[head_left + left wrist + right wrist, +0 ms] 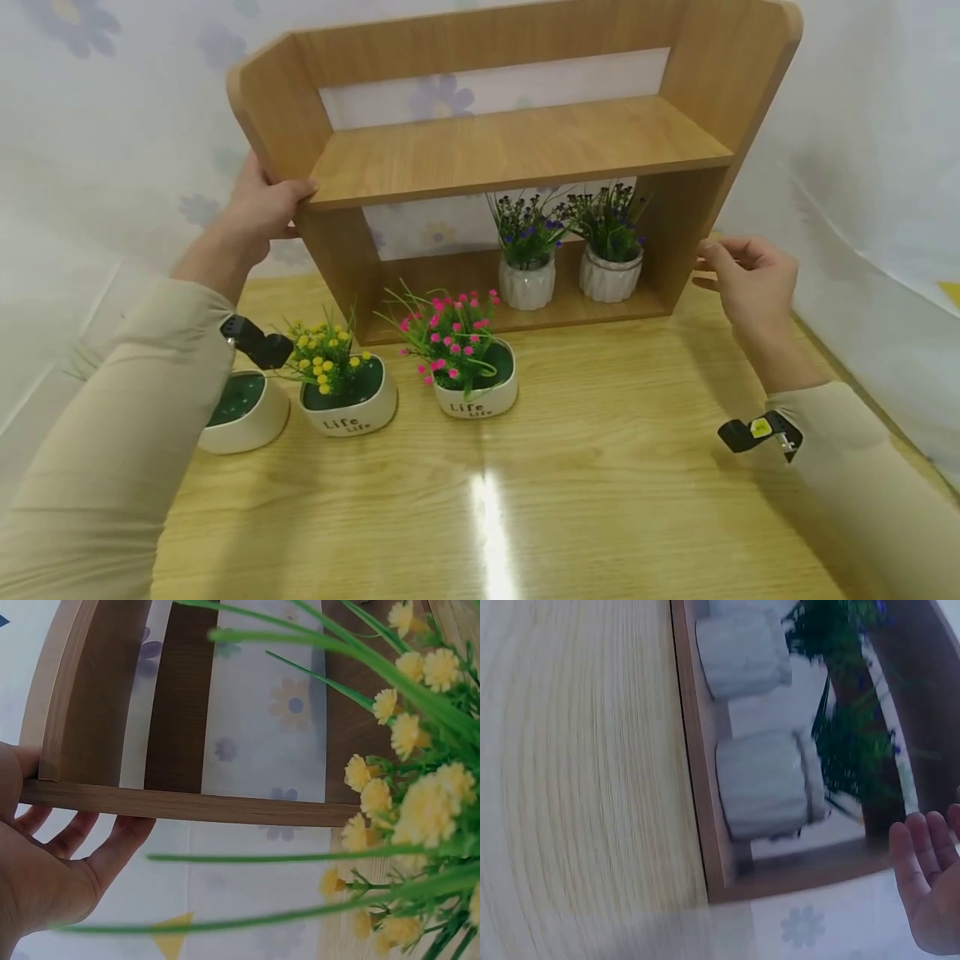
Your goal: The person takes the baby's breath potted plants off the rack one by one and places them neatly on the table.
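A two-tier wooden shelf (517, 146) stands on the table. My left hand (258, 208) grips its left side panel, thumb at the front edge and fingers along the outer face. At the lower right of the shelf, my right hand (757, 279) has its fingers extended by the outer side panel; whether they touch it I cannot tell. Two ribbed white pots, the left pot (527, 285) and the right pot (611, 275), hold purple-flowered plants on the lower tier. Before the shelf stand a pink-flowered pot (480, 403) and a yellow-flowered pot (352, 417).
Another white pot (258, 425) sits at the left, partly hidden by my left sleeve. The wood-grain table (600, 483) spreads out in front. Behind the shelf hangs a white flower-patterned cloth (150, 108). Yellow flowers (431, 802) crowd the left wrist view.
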